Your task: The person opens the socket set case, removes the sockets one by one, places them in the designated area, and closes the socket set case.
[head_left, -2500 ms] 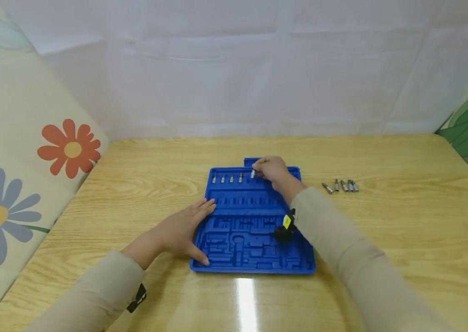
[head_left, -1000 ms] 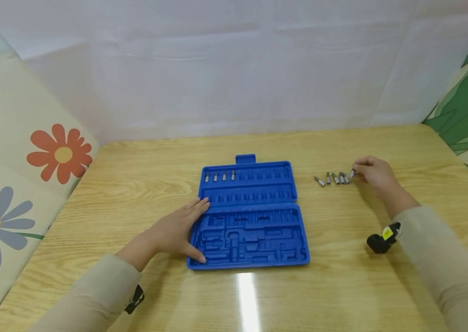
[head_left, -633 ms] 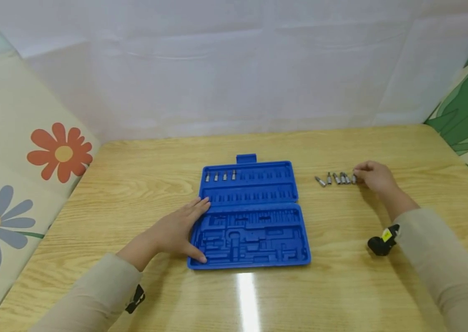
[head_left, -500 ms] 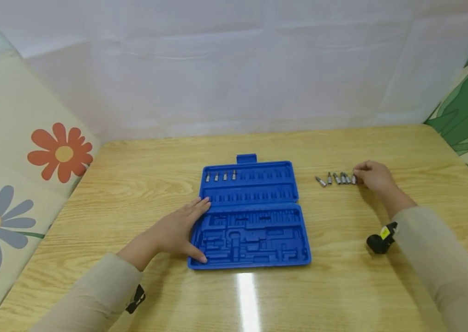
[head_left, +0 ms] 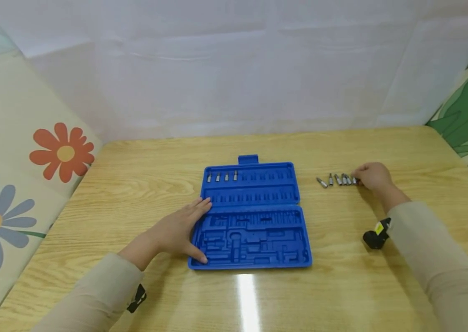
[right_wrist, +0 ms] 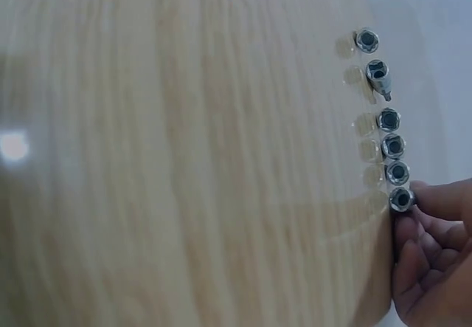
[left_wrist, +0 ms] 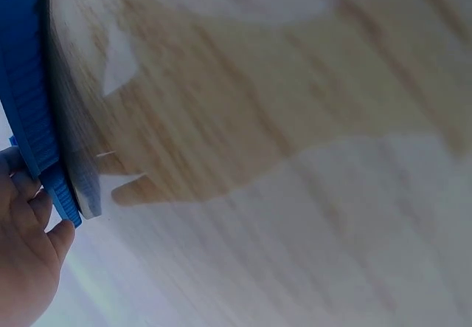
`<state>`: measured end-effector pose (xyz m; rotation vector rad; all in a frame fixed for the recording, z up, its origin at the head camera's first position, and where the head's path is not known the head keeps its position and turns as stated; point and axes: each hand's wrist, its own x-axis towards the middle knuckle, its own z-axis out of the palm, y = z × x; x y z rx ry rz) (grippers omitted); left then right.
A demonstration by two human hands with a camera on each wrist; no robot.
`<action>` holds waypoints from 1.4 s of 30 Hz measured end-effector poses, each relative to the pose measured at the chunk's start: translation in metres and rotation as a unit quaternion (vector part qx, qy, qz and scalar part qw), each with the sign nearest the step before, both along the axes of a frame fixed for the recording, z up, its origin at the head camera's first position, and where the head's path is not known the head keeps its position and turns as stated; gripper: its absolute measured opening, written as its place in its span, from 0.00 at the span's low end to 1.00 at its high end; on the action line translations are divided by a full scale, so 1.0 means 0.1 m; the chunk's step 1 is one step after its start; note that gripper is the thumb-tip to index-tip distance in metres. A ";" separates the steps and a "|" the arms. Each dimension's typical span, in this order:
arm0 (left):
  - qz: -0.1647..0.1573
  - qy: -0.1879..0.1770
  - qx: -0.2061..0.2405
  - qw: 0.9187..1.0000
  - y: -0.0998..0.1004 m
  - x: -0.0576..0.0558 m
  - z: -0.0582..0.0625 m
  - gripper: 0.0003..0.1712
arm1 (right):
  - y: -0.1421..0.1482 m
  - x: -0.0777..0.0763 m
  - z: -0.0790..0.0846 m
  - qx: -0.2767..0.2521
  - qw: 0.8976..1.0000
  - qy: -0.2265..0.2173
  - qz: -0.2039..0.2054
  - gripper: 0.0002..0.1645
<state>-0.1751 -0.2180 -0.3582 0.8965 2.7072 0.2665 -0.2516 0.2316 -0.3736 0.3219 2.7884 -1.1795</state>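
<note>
I am at a wooden table [head_left: 134, 184] in a little play-like room. Soft flower mats [head_left: 18, 152] and a white sheet [head_left: 234, 69] stand around it.

Six small metal bits [head_left: 338, 180] lie rowed beside open blue case [head_left: 255, 216].

Bright, even overhead light — white glare streak on the table [head_left: 247, 295] — blurry wrist views.

Bits [head_left: 221, 176] in far-left slots of blue case [head_left: 255, 221]: too small to tell types. R hand [right_wrist: 431, 260] cut by wrist pic's edge; whether it grips last socket [right_wrist: 400, 198] unclear. L wrist view: case mostly cut off, tabletop [left_wrist: 280, 157] blurred.
</note>
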 end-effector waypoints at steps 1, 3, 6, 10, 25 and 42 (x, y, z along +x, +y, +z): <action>0.001 0.000 0.001 1.000 0.00 0.00 0.00 0.72 | 0.00 0.00 0.00 0.004 1.000 0.001 0.000 0.17; 0.001 0.000 0.001 1.000 0.00 0.00 0.00 0.72 | -0.01 0.00 -0.01 0.013 1.000 0.003 -0.001 0.17; -0.001 0.001 0.001 1.000 0.00 0.00 0.00 0.72 | -0.01 0.00 -0.02 0.013 1.000 0.005 -0.003 0.18; -0.001 0.001 0.002 1.000 0.00 0.00 0.01 0.72 | 0.00 0.01 -0.02 0.007 1.000 0.005 -0.005 0.18; 0.000 0.003 -0.003 1.000 0.01 0.01 0.01 0.71 | 0.01 0.11 0.07 -0.093 0.995 0.023 -0.024 0.23; 0.004 -0.003 -0.007 1.000 0.00 0.02 0.02 0.71 | -0.57 0.12 0.25 -0.185 0.979 -0.027 0.076 0.25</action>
